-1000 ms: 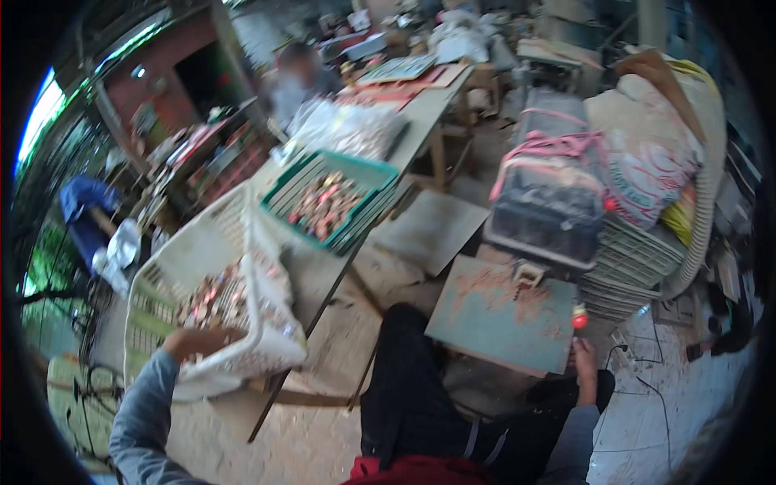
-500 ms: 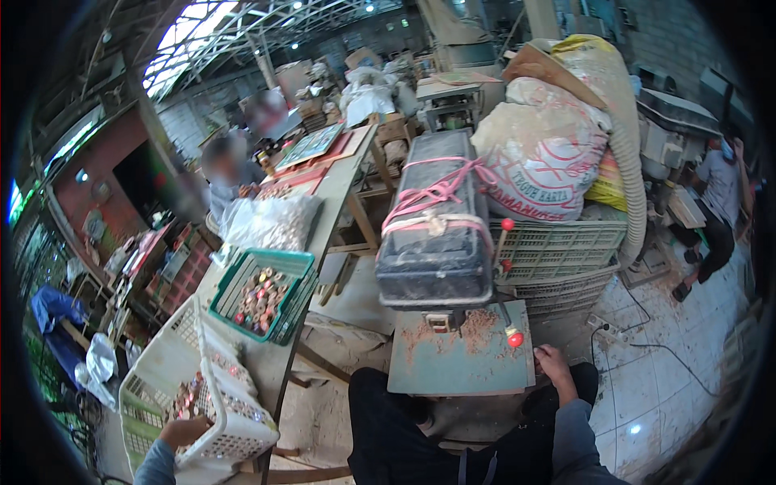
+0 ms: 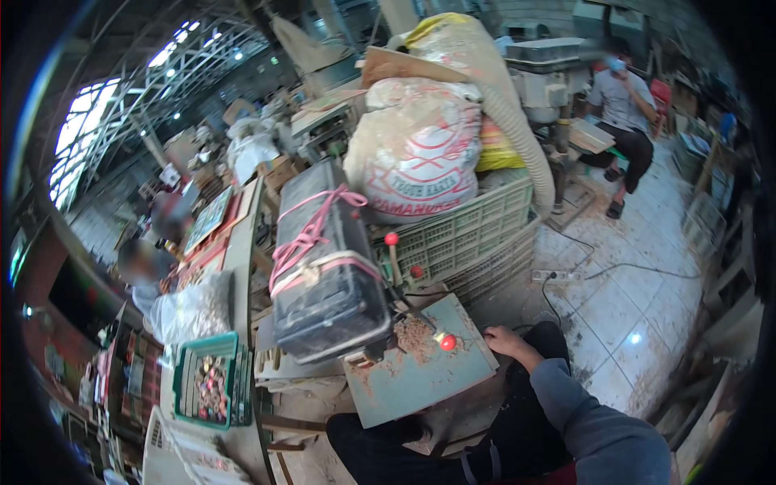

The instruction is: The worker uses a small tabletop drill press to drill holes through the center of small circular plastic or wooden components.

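Observation:
My right hand (image 3: 505, 341) is closed on the right edge of a grey-green board (image 3: 420, 380) scattered with sawdust. Over the board sits a dusty black machine housing (image 3: 327, 299) tied with pink straps, with levers ending in red knobs (image 3: 447, 342). My left hand is out of view. At the lower left, a white plastic crate (image 3: 158, 440) is partly visible beside a green basket (image 3: 184, 378) of small pieces on a long table (image 3: 246, 234).
A clear bag (image 3: 190, 311), stacked crates (image 3: 453, 222), large sacks (image 3: 412, 162) and a ribbed hose (image 3: 525, 145) crowd the middle. Co-workers (image 3: 141, 275) sit left; another (image 3: 618, 105) sits back right. Cords and a power strip (image 3: 558, 276) lie on the tiles.
My view has swung up and to the right, bringing the seated co-worker at the right fully in. My left hand, earlier in the white crate, has left view. My right hand stays at the board's edge.

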Available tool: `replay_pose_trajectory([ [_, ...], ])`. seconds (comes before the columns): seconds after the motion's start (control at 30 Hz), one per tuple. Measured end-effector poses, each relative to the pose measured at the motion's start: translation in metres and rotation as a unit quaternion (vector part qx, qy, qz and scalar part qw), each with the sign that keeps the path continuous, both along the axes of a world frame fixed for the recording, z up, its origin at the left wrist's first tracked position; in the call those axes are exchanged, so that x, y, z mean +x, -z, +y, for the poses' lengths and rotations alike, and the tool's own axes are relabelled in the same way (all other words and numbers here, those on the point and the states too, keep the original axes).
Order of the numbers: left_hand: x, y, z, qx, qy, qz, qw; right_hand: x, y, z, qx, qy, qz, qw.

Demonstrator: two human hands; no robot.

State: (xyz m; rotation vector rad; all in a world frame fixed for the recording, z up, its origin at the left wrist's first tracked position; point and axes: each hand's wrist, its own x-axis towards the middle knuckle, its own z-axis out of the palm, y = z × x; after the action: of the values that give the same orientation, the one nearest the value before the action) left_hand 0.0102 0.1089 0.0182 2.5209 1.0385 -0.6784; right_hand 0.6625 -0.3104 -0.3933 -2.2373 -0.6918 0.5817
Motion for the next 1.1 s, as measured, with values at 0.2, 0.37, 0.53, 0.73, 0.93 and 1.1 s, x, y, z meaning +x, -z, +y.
replay_pose_trajectory([
  [0.2,0.039,-0.010,0.000,-0.017,-0.028,-0.025,0.999,0.000,0.003,-0.007,-0.005,-0.030,0.010,0.999],
  [0.37,0.040,-0.012,-0.028,-0.029,-0.088,-0.054,0.994,-0.001,0.001,-0.010,-0.001,-0.044,0.012,0.999],
  [0.53,0.033,-0.015,-0.061,-0.040,-0.155,-0.083,0.984,-0.005,-0.011,-0.010,-0.005,-0.046,0.003,0.999],
  [0.73,0.025,-0.021,-0.092,-0.054,-0.224,-0.121,0.966,-0.005,-0.013,-0.010,-0.024,-0.064,-0.008,0.998],
  [0.93,0.002,-0.025,-0.118,-0.070,-0.297,-0.156,0.940,-0.008,-0.014,-0.013,-0.010,-0.040,-0.005,0.999],
  [1.1,-0.035,-0.049,-0.123,-0.072,-0.306,-0.223,0.923,-0.008,-0.032,-0.009,0.065,0.009,-0.033,0.997],
])
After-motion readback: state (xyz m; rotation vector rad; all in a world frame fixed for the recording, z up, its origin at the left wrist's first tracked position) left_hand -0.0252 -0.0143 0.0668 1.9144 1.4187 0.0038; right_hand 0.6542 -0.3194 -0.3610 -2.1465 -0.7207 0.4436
